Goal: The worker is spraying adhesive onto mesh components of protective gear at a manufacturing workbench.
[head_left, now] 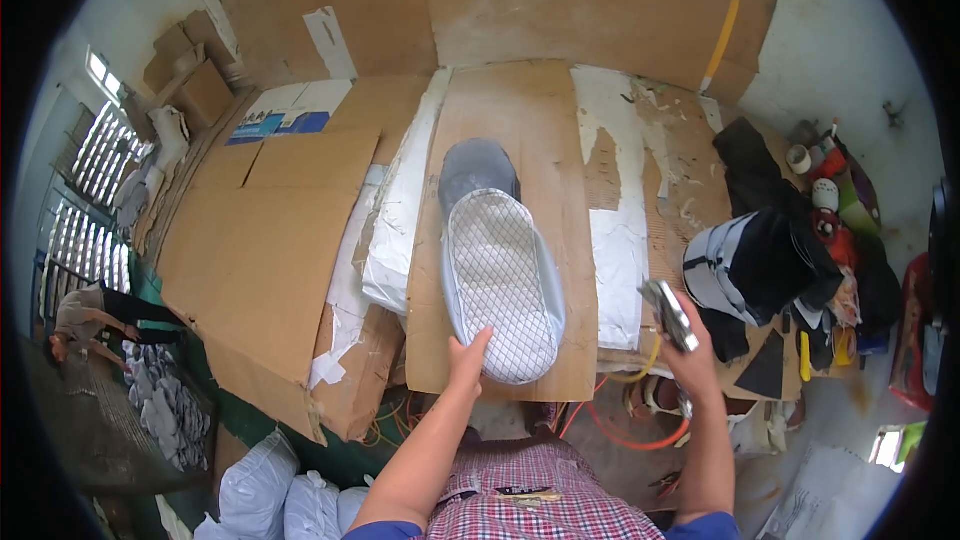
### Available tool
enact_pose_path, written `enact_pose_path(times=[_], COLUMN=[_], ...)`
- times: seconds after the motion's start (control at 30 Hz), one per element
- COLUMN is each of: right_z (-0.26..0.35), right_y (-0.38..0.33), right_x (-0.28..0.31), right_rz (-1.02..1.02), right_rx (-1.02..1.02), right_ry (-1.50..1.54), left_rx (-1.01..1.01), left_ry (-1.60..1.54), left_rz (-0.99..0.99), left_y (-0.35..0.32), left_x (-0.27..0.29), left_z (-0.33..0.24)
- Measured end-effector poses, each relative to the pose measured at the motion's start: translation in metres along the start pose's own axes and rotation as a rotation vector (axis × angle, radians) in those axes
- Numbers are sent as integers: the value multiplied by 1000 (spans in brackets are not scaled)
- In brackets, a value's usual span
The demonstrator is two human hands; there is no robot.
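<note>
A long, rounded seat-like piece [480, 165], grey with a pale diamond-quilted oval panel [503, 280], lies on a cardboard sheet in front of me. My left hand [468, 360] grips its near left edge, thumb along the quilted side, with the other fingers hidden beneath. To the right of the piece and apart from it, my right hand [695, 350] is closed around a metal air stapler [668, 312]. A yellow hose [640, 372] hangs near that tool.
Cardboard sheets [280, 210] cover the bench, with a cardboard backboard [580, 10] behind. At right are a grey-and-black rolled bundle [745, 265] and assorted tools. An orange hose [640, 440] loops below the edge. White sacks [260, 475] and another person [95, 320] are at left.
</note>
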State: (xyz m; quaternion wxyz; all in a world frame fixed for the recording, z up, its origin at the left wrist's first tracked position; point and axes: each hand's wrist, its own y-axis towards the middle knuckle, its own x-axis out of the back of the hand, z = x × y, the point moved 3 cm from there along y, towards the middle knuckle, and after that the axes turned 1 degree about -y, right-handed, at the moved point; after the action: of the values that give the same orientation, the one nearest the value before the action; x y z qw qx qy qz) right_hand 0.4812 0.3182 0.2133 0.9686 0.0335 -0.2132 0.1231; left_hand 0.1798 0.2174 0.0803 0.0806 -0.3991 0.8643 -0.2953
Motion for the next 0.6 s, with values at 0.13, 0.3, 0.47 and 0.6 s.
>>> enact_pose_path(times=[0.13, 0.3, 0.47, 0.6], right_z=[81, 125, 134, 138], right_y=[-89, -136, -165, -192], right_x=[30, 0, 4, -11], right_rz=[194, 207, 45, 150], right_rx=[24, -3, -43, 23], right_ry=[87, 339, 363, 275], left_rx=[128, 55, 25, 162], left_ry=[51, 57, 112, 35], left_rz=[265, 264, 257, 418], left_y=[-18, 16, 12, 1], left_x=[10, 2, 9, 22], left_z=[3, 31, 25, 28])
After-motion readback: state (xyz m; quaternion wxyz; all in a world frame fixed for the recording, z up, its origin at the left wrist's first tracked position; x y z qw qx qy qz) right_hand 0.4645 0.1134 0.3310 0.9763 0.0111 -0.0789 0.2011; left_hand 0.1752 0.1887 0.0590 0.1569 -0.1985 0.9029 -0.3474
